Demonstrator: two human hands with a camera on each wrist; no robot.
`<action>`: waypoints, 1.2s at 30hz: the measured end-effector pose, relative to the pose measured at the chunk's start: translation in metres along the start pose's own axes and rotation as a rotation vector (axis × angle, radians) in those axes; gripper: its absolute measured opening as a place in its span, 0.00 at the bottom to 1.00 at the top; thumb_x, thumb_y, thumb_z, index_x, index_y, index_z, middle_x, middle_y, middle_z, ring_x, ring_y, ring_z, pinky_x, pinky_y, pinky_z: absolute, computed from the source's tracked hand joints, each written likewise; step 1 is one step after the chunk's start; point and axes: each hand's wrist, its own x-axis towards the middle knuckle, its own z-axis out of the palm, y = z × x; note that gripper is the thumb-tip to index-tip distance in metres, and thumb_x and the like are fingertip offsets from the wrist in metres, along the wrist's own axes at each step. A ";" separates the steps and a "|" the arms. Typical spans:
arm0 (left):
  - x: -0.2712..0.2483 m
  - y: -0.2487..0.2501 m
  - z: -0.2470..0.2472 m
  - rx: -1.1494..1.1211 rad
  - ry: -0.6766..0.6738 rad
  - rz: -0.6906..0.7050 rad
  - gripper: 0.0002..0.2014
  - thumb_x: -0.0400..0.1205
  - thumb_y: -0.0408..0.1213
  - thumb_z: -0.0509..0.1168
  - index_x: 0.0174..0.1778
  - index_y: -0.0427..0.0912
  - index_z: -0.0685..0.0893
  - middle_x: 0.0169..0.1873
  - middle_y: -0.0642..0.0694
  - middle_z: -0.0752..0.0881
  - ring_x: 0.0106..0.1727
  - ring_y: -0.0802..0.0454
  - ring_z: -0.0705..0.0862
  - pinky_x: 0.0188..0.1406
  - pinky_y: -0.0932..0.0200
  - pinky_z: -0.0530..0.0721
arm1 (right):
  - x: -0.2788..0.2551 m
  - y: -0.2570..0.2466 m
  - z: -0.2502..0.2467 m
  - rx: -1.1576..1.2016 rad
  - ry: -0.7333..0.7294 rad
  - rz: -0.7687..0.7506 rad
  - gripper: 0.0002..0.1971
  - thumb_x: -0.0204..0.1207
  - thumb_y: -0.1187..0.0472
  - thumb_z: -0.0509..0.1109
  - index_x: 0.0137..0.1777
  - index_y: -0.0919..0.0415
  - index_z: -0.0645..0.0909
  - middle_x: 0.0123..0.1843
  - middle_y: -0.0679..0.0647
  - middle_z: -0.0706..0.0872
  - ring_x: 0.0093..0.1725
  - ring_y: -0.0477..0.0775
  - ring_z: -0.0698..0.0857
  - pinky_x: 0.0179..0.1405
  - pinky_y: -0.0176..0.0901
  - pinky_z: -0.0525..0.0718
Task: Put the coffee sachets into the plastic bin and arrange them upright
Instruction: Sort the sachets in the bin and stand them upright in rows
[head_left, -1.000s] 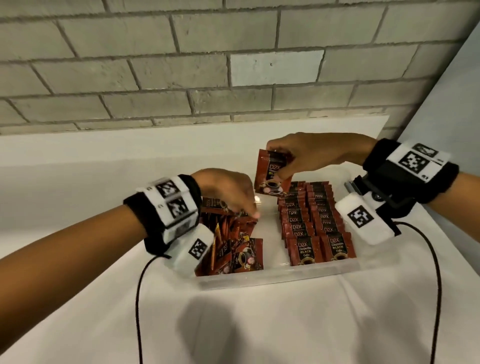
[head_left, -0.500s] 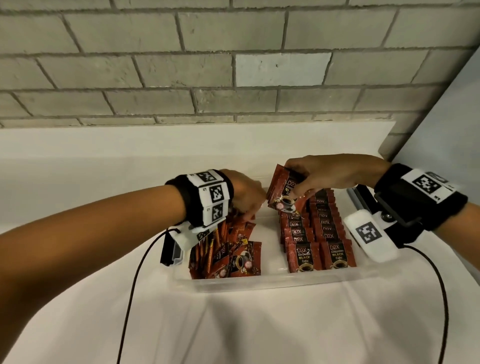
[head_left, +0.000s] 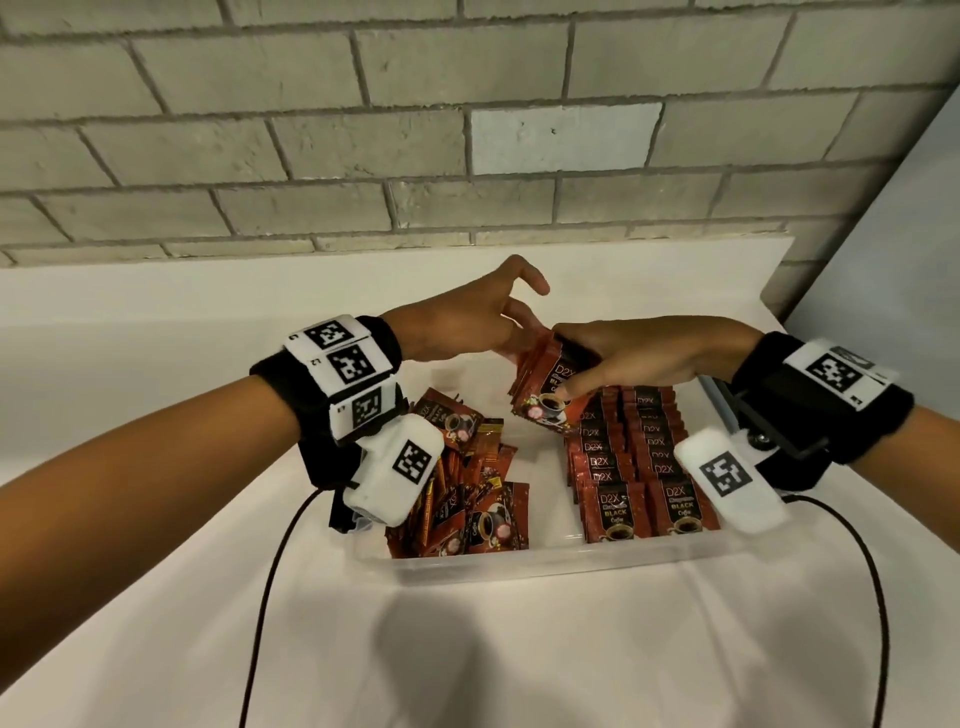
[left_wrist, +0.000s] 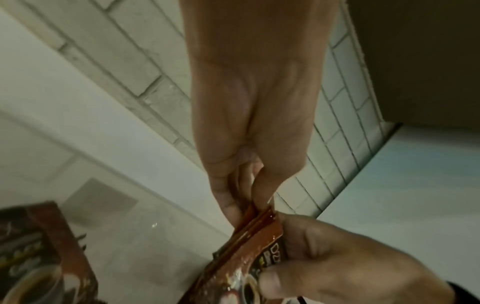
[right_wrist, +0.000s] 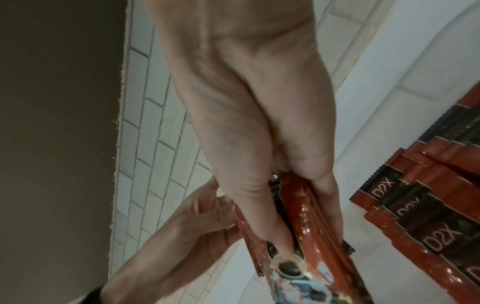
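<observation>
**A:** How does your right hand (head_left: 639, 358) lie?

**B:** It reaches in from the right, above the far part of the plastic bin (head_left: 545, 564). Your thumb lies on the printed face and your fingers curl behind, gripping a small stack of coffee sachets (head_left: 550, 389). The stack tilts, its lower edge hanging over the gap between the two groups in the bin.

**A:** And your left hand (head_left: 467, 322)?

**B:** Your forearm crosses from the near-left, wrist raised above the bin's left side. In the left wrist view your thumb and fingers (left_wrist: 228, 203) pinch the far edge of one sachet at the back of that same stack. Your forefinger, seen from the head view, sticks up free.

**A:** Where do the other sachets sit?

**B:** Along the bin's right side, upright sachets (head_left: 644, 467) stand in two neat rows, faces toward the near wall. In the left part, loose sachets (head_left: 467, 499) lie in a jumbled heap, some flat, some leaning. The bin rests on the white worktop (head_left: 467, 665), near the far edge by the brick wall (head_left: 467, 130).
</observation>
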 end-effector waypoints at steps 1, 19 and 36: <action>0.002 -0.002 0.002 -0.094 0.025 -0.034 0.21 0.81 0.22 0.62 0.66 0.42 0.65 0.50 0.38 0.83 0.48 0.49 0.84 0.51 0.61 0.86 | -0.001 0.002 -0.001 0.027 0.000 0.003 0.22 0.79 0.63 0.68 0.70 0.54 0.67 0.60 0.49 0.84 0.56 0.46 0.86 0.46 0.32 0.85; -0.001 -0.023 0.081 1.374 -1.012 -0.367 0.30 0.83 0.64 0.48 0.80 0.69 0.44 0.83 0.50 0.36 0.84 0.41 0.41 0.78 0.34 0.48 | 0.015 0.008 0.010 -0.330 0.213 -0.172 0.17 0.80 0.55 0.69 0.62 0.54 0.66 0.46 0.47 0.84 0.38 0.44 0.84 0.34 0.36 0.80; -0.009 -0.005 0.075 1.390 -0.956 -0.498 0.34 0.82 0.64 0.49 0.83 0.54 0.54 0.82 0.47 0.59 0.82 0.43 0.56 0.77 0.43 0.56 | 0.014 0.015 0.003 -0.278 0.130 -0.058 0.19 0.78 0.54 0.70 0.65 0.54 0.68 0.55 0.48 0.84 0.48 0.45 0.85 0.38 0.32 0.82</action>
